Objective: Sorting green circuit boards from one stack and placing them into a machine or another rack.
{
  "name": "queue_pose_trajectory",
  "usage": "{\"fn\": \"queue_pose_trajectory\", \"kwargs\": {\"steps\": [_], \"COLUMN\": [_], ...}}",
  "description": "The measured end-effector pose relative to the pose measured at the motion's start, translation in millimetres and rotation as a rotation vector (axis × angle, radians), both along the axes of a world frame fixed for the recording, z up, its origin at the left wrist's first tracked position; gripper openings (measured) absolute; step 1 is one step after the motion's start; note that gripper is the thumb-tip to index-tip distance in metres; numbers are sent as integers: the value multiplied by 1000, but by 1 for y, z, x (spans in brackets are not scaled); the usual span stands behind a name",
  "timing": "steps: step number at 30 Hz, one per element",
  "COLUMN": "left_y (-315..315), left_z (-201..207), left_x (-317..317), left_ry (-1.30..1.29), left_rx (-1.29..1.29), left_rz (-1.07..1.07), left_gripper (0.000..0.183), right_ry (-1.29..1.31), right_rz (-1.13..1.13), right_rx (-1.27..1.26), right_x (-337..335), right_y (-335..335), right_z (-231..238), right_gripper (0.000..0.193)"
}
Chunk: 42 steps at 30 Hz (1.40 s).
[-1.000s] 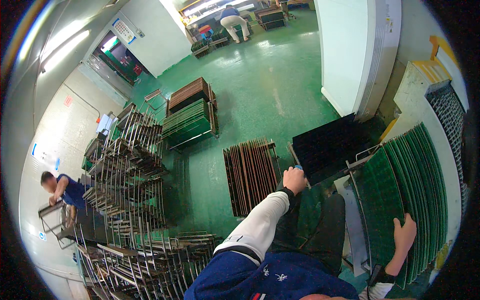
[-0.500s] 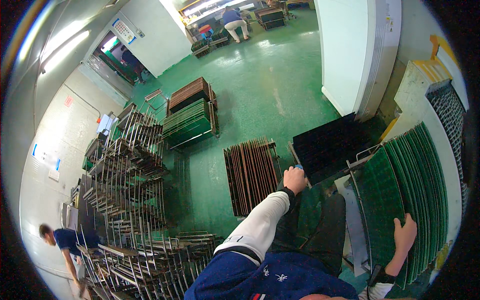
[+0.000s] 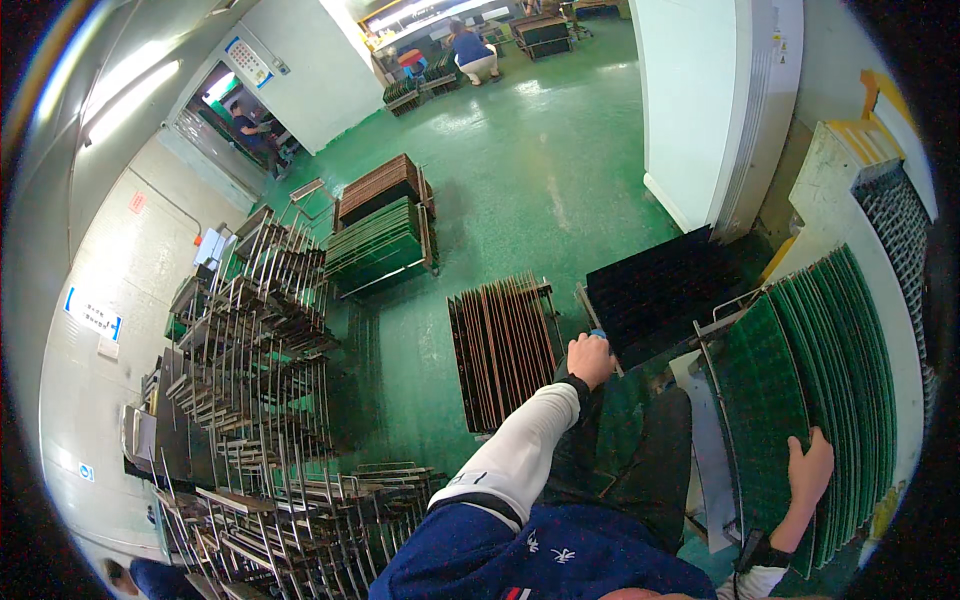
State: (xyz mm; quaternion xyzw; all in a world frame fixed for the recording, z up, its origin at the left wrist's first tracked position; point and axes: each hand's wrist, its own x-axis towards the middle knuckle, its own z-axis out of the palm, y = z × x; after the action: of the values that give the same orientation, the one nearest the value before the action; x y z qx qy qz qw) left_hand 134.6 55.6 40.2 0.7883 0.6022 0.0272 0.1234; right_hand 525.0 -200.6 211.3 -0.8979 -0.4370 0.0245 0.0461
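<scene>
My left hand (image 3: pixel 590 361), at the end of a white sleeve, is closed in a fist beside the corner of a rack of black panels (image 3: pixel 655 295). A bit of blue shows at its fingers; what it grips is mostly hidden. On the right, my right hand (image 3: pixel 810 470) rests among a row of thin green panels (image 3: pixel 845 370) standing on edge. Its thumb lies on one side of a green panel (image 3: pixel 755 385) and its fingers on the other. A metal rack frame (image 3: pixel 712 325) borders these panels.
A rack of brown-edged panels (image 3: pixel 500 350) stands on the green floor ahead. Beyond it are green panels (image 3: pixel 375 245) and brown panels (image 3: pixel 378 187) in racks. Stacked metal frames (image 3: pixel 260 350) fill the left. Co-workers are at the far table (image 3: pixel 470 50), doorway (image 3: pixel 250 130) and lower left.
Both my hands hold nearly the same places. The co-worker at lower left has moved down toward the picture's edge; the doorway person has turned and the far one crouches lower.
</scene>
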Motion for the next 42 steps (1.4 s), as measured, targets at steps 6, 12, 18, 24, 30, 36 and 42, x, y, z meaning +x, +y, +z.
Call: {"fn": "queue_pose_trajectory", "kwargs": {"steps": [6,12,18,24,30,36,42], "left_y": [-1,-1,-1,0,-1,-1,-3], "left_z": [4,1,-5,-7,-11,-9,-4], "left_x": [2,1,1,1,0,0,1], "left_ry": [-6,4,-59,-44,-68,-60,-60], "left_rx": [7,26,116,110,119,89,79], "left_rz": [-7,-16,-2,11,15,15,19], "left_gripper": [31,32,23,21,20,21,22], "right_ry": [-10,-8,-8,24,24,34,-3], "right_rz": [3,-5,21,-5,2,-13,22], "right_rx": [6,-4,14,-22,-21,-42,-32], "right_x": [1,1,3,2,8,2,8], "right_y": [-2,-1,-4,-1,-3,1,-2], "right_z": [-1,-2,-6,-2,-9,1,-4], "right_gripper": [56,56,55,56,57,57,58]}}
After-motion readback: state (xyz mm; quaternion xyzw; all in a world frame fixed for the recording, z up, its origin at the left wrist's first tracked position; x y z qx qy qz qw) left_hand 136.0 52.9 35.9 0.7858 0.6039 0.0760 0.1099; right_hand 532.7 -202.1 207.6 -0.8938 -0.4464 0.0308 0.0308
